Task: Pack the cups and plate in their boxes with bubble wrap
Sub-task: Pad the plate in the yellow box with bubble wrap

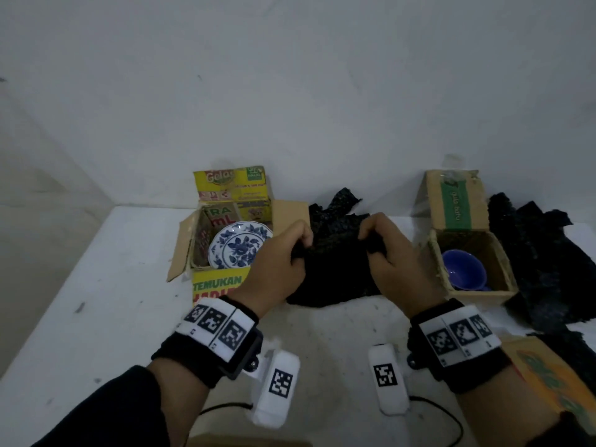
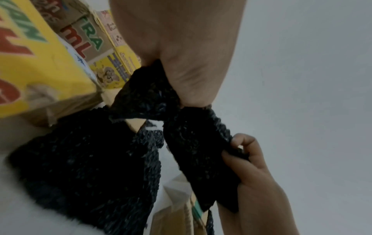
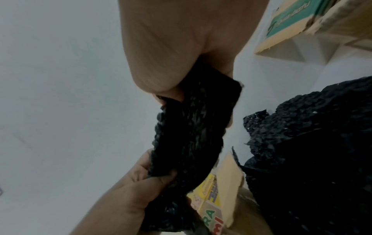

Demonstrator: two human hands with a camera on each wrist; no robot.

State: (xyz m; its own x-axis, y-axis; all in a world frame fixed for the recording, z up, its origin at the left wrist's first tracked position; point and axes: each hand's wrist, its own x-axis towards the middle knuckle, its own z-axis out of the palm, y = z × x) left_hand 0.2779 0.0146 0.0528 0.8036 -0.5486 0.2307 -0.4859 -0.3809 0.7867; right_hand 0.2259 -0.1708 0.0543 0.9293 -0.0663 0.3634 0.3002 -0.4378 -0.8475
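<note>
Fingers of left hand (image 1: 280, 259) and right hand (image 1: 392, 253) clamp black bubble wrap (image 1: 335, 269) between them; fingertips buried in folds, wrapped contents indiscernible.

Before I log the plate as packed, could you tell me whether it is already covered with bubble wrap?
No, the plate lies bare in the yellow box, its blue pattern fully showing.

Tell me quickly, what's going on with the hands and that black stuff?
Both hands, left and right, gripping black bubble wrap. Plate and blue cup boxed, unwrapped. Nothing in the way.
</note>
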